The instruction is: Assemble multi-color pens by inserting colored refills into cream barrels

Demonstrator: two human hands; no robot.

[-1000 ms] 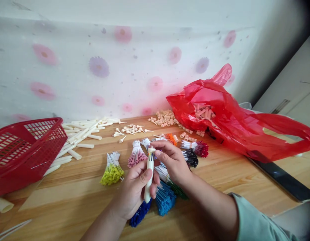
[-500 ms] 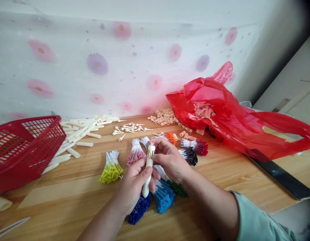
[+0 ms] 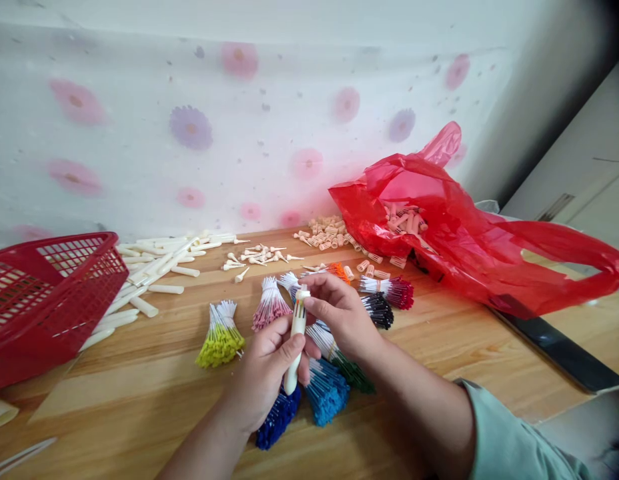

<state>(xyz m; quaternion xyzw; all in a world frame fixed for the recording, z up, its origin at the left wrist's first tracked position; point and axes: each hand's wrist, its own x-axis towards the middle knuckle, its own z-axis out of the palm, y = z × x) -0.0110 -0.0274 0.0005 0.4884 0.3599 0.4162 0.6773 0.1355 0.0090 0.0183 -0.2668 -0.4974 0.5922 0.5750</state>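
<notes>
A cream multicolour pen (image 3: 294,363) stands tilted upright in front of me, with slots near its top end. My left hand (image 3: 267,363) is closed round its lower barrel, thumb along the front. At the top, my right hand (image 3: 343,319) pinches the white end piece between thumb and fingers. A small spot of orange shows just under that piece. Beneath and around my hands lie bundles of pen refills: dark blue (image 3: 277,420), light blue (image 3: 328,397), green (image 3: 357,373), pink (image 3: 269,307), yellow-green (image 3: 219,340), black (image 3: 379,310), dark red (image 3: 397,292) and orange (image 3: 339,271).
A red plastic basket (image 3: 64,320) stands left, beside cream pen barrels (image 3: 164,260). Small pointed cream parts (image 3: 259,255) and slotted pieces (image 3: 327,235) lie at the back. A red plastic bag (image 3: 454,227) holds more pieces, near a black phone-like slab (image 3: 559,347) at right.
My right thumb and fingers have shifted slightly at the pen's top. The coloured bits in the slots show less than before. The view has moved a little.
</notes>
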